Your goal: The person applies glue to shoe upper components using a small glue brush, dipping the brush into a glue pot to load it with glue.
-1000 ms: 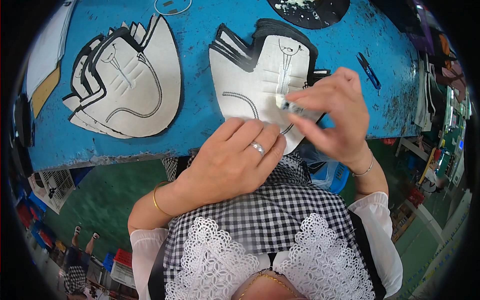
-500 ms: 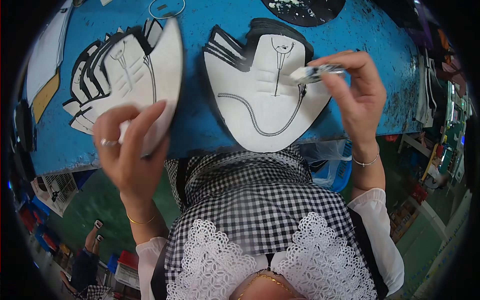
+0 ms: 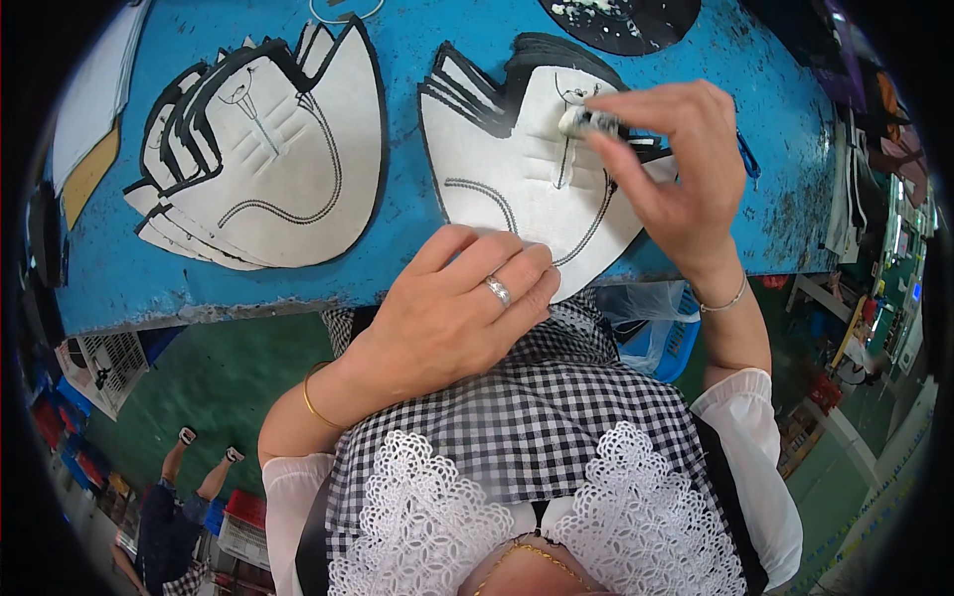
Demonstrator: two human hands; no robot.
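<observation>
A stack of white cut panels with black edges and curved dark stitching lies on the blue table; they look like shoe uppers. My left hand rests on the near edge of its top panel, fingers laid over it and holding nothing. Between thumb and fingers, my right hand pinches a small wrapped dabber with a pale tip. The tip is at the upper end of the panel's middle slit, where whitish marks run down the line. To the left is a second fanned stack of like panels.
A round black plate with white crumbs or paste is at the far edge. Papers lie at the far left. A blue basket with a clear bag stands below the table's front edge. Another person is at the lower left.
My left hand has left the left stack and come over to the right one. The panel it held now lies flat on the left stack. My right hand has moved left with the dabber.
</observation>
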